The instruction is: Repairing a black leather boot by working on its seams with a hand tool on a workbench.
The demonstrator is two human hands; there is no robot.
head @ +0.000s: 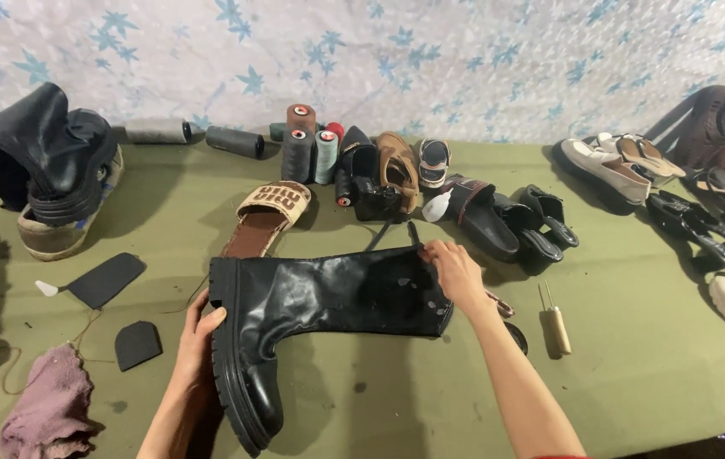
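Observation:
A tall black leather boot (328, 297) lies on its side across the green table (634, 357), chunky sole to the left, shaft opening to the right. My left hand (201, 336) grips the heel and sole at the boot's left end. My right hand (456, 272) pinches the top edge of the shaft near the opening. A thin black strap or pull tab sticks up just left of those fingers.
Behind the boot lie a tan slide sandal (269, 217), thread spools (307, 153) and several shoes (498, 217). A second black boot (43, 157) sits far left on a sneaker. Black sole pieces (107, 279), a pink rag (48, 408) and a wooden-handled awl (556, 323) lie nearby.

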